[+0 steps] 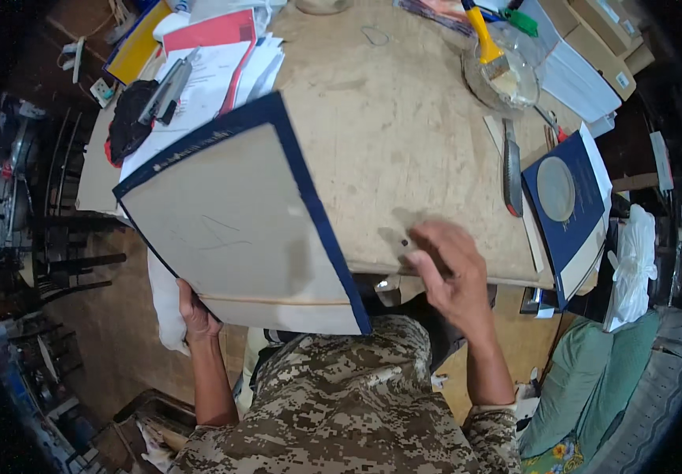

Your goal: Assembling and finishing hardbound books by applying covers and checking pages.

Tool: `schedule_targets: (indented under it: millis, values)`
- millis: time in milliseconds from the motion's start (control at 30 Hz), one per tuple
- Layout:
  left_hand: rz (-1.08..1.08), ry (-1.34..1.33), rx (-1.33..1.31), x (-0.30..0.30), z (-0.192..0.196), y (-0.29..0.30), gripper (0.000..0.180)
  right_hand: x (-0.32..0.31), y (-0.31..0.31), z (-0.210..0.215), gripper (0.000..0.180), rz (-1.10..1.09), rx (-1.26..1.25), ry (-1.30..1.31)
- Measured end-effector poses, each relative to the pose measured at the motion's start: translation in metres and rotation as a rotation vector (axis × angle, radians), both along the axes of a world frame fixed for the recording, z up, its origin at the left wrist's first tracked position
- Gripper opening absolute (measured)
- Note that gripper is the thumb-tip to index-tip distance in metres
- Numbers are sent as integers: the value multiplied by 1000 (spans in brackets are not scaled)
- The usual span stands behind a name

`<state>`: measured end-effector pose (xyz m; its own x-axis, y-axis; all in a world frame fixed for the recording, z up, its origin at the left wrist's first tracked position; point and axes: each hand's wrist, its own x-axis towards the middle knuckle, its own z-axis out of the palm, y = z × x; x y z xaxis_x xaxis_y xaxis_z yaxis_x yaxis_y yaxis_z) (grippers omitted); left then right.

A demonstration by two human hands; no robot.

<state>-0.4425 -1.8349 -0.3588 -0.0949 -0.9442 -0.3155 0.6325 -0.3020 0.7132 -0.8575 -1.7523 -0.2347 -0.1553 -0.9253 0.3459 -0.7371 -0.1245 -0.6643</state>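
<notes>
My left hand point(197, 310) is closed on the lower left edge of a book cover point(238, 221). The cover is tilted up over the table's front left part. Its grey-beige inner board shows, with dark blue turned-over edges along the top and sides and a thin brownish line across the lower part. Over the table's front edge, to the right of the cover, hovers my right hand point(453, 272). Its fingers are curved and somewhat blurred, with thumb and forefinger apart and nothing visible between them. A tiny dark speck point(404, 242) shows near those fingertips.
On the wooden table point(372, 142) a cutter knife point(511, 170) lies right, beside a dark blue cover point(566, 213) bearing a round lid. Behind stands a plastic tub point(518, 83) with a yellow-handled brush point(481, 35). A stapler point(171, 87) and papers point(214, 67) lie back left.
</notes>
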Motion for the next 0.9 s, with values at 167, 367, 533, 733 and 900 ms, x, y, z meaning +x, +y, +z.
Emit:
schedule_targets:
  millis: [167,367,533,733,900]
  values:
    - [-26,-97,56,-29,26,7,44,27,7,16,34,-6,182,-443]
    - [-196,-462,-66,-74,62,9,29,29,8,20,34,-230,203,-441]
    - [-249,-545,-122,-98,66,10,28,19,14,10,37,-337,118,-337]
    - [-262,-499,-154,-110,66,7,27,18,17,13,39,-410,86,-351]
    - [-268,-505,-184,-111,65,7,27,20,19,15,39,-433,96,-442]
